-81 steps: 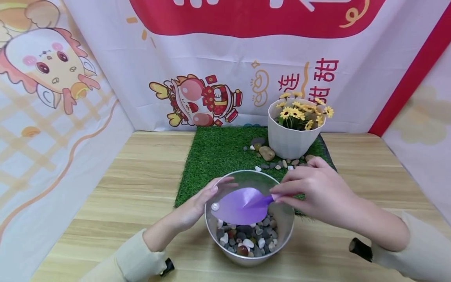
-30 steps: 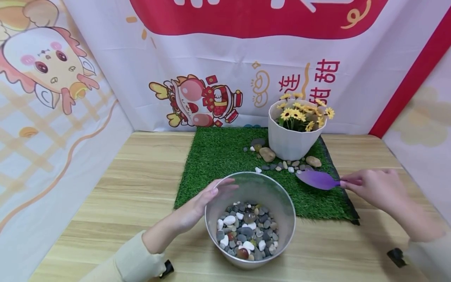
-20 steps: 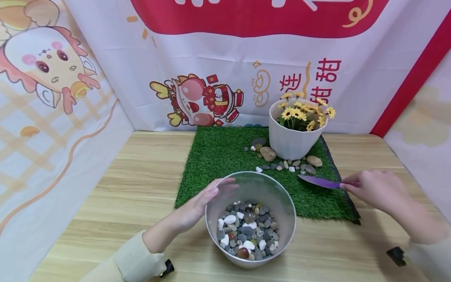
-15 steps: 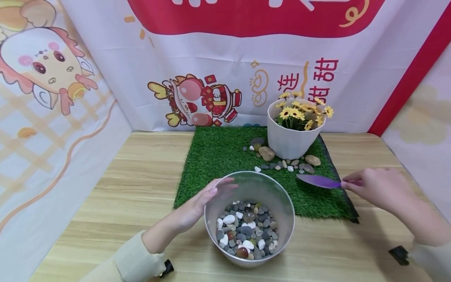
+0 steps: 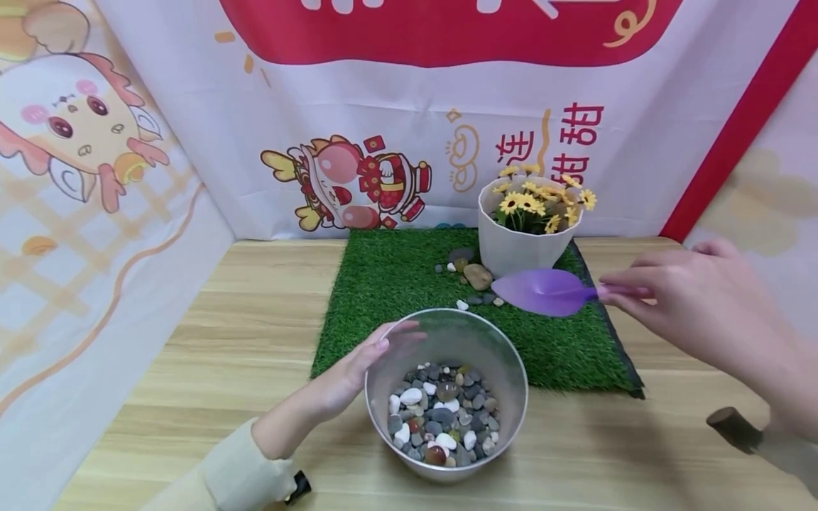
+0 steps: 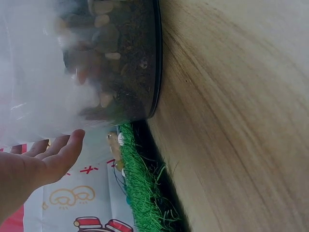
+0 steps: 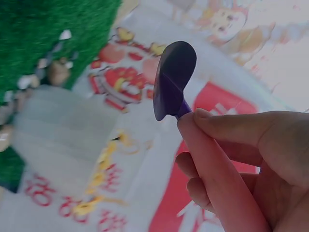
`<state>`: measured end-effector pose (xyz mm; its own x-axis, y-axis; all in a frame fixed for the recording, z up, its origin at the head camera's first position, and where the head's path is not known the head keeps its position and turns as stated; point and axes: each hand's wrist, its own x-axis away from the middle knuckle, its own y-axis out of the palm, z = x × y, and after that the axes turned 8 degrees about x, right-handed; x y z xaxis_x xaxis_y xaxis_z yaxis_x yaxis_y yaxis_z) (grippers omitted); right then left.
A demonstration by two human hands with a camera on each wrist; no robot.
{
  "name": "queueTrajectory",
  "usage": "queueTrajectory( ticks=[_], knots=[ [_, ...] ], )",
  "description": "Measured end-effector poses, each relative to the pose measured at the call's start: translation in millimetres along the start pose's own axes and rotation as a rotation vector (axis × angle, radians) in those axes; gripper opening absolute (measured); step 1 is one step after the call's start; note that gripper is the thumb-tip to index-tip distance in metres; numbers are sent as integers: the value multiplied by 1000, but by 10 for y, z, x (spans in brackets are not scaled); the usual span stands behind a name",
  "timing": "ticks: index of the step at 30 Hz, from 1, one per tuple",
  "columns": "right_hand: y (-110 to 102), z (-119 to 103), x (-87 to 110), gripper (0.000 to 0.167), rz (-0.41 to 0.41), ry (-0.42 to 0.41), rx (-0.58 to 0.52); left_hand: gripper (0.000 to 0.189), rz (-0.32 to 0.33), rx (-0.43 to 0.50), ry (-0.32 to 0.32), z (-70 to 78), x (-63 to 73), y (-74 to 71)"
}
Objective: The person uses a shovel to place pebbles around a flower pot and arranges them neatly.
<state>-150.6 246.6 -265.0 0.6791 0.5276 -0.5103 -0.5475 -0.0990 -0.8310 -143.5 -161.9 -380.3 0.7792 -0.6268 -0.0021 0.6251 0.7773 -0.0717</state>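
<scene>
My right hand (image 5: 703, 305) grips a small trowel by its pink handle (image 7: 219, 169). The purple blade (image 5: 543, 292) is raised in front of the white flowerpot and covers some pebbles there; no load shows on it. My left hand (image 5: 341, 380) rests fairly straight fingers against the left side of a clear, frosted bucket (image 5: 513, 387). Grey, white and reddish pebbles (image 5: 441, 419) fill the bucket's bottom. In the left wrist view, dark soil (image 6: 137, 63) lies under them, and the fingers (image 6: 70, 152) touch the wall without curling round it.
A flowerpot (image 5: 520, 250) with yellow flowers (image 5: 524, 204) stands at the back of a green turf mat (image 5: 390, 284). Beside it lie a tan stone (image 5: 477, 277) and several small pebbles. Printed cloth walls (image 5: 383, 99) surround the wooden table (image 5: 243, 326).
The trowel went from over the bucket to the mat's right side, where its blade turned edge-on beside pebbles. It has since risen and moved left. My left hand stays at the bucket.
</scene>
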Motion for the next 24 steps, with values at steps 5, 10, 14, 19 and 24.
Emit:
queueTrajectory(
  ticks=[5,10,14,19,24],
  knots=[
    [-118,-201,-153,86,128,-94,-22,57,1,-3,-3,1,7,12],
    [-150,-403,-211,76,228,-175,-65,57,-4,6,-17,15,6,20],
    [-141,-600,-257,67,274,-239,-95,58,-3,2,-21,24,13,13],
    [-76,-855,-327,41,315,-326,-48,58,2,-11,-11,28,14,6],
    [30,-1016,-370,38,348,-401,116,58,-7,6,-1,19,14,5]
  ],
)
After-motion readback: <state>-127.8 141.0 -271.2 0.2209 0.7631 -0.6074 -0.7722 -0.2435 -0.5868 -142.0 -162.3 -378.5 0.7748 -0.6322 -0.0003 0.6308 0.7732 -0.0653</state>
